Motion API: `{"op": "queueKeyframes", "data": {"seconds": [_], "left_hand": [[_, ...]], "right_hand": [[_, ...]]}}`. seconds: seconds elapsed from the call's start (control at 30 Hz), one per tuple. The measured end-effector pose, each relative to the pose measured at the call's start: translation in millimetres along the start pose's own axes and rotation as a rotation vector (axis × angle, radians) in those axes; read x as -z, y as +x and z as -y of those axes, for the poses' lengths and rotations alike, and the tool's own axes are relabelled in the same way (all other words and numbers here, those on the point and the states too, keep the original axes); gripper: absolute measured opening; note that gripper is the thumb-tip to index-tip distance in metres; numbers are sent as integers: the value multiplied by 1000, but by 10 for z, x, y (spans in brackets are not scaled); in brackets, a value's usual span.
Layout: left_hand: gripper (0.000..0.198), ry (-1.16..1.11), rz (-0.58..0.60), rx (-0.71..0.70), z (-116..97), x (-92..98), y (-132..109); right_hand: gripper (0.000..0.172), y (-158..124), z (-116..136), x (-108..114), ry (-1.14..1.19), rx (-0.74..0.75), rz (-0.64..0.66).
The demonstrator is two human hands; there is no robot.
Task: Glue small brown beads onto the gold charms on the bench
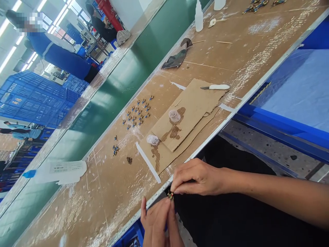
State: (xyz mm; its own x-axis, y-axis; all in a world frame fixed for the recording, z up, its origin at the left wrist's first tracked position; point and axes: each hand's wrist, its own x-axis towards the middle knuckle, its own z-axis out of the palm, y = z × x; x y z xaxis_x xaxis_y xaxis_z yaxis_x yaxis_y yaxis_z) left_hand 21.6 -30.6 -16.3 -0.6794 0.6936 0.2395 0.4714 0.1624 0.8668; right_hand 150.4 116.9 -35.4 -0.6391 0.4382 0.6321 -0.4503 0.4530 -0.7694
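Note:
A tiny painted figure (170, 195) with yellow and red spots is pinched between the fingertips of my left hand (159, 219), just off the table's front edge. My right hand (194, 178) comes in from the right, its thumb and forefinger closed at the figure's upper end. Whether a separate small part sits in the right fingertips is hidden. Beyond the hands, two small wet tubs (174, 116) stand on cardboard (190, 133) with damp stains. Several similar blue-and-gold figures (136, 113) lie in a group on the table, near a small pile of brown pieces (129, 160).
A craft knife (218, 87) lies on the cardboard's far end. Behind it are a camouflage cloth (177, 58) and a white squeeze bottle (198, 17). A large clear bottle (61, 171) lies at left. A green conveyor belt (144, 58) runs behind; people stand or sit beyond.

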Motion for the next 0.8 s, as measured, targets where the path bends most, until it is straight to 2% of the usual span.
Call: {"op": "queueKeyframes", "data": {"seconds": [0.1,0.23,0.37,0.47,0.6,0.7,0.8], "left_hand": [[13,-61,16,86,157,74,60],[17,-114,21,182,246,89,69],[16,-129,26,231,225,60,44],[7,-127,36,233,139,47,30],[10,-90,35,153,-25,24,10],[11,-23,22,23,-116,-14,1],[11,3,17,-31,-134,-51,0]], "right_hand": [[16,0,0,4,2,4,-7],[16,-1,11,15,-15,22,-9],[17,3,27,26,-47,22,24],[17,12,37,34,-42,42,9],[15,22,30,33,-1,43,-28],[15,27,12,28,43,-20,-12],[16,31,8,35,71,-88,17]]}}
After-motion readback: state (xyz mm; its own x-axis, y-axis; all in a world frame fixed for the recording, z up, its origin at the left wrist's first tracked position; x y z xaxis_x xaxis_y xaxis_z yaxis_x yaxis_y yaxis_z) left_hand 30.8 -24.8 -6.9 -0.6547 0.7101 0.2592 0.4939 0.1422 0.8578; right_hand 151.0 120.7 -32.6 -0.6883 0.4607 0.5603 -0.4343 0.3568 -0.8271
